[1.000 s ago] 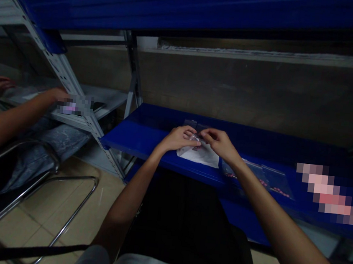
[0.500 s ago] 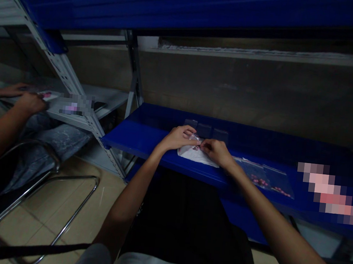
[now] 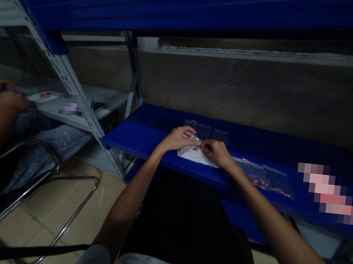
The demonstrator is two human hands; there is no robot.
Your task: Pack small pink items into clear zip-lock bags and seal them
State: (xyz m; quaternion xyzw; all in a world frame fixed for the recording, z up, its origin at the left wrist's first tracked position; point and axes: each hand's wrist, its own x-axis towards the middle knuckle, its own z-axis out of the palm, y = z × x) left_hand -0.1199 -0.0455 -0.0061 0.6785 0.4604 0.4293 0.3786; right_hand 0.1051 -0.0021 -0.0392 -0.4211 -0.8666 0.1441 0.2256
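On the blue shelf (image 3: 152, 125) lies a white sheet (image 3: 198, 157), of paper or cloth. My left hand (image 3: 179, 139) rests over its left part, fingers curled and thumb stretched right, with a clear plastic bag (image 3: 194, 138) between them. Just below the thumb, small dark reddish pieces (image 3: 195, 148) show on the white. My right hand (image 3: 215, 151) is closed in a pinch close to the left thumb tip; whatever is in the pinch is too small to make out. Right of it lie clear zip bags (image 3: 280, 178) with small pink beads.
Flat clear bags (image 3: 212, 132) lie behind my hands. A blurred pink patch (image 3: 328, 192) covers the shelf's right part. An upper blue beam (image 3: 189, 13) crosses overhead. At left are a metal post (image 3: 73, 89), a chair frame (image 3: 95, 182) and another person's hands (image 3: 12, 100).
My hands have hardly moved and stay at the same spot on the white sheet. The other person's hands have drawn left, away from the white card on their shelf.
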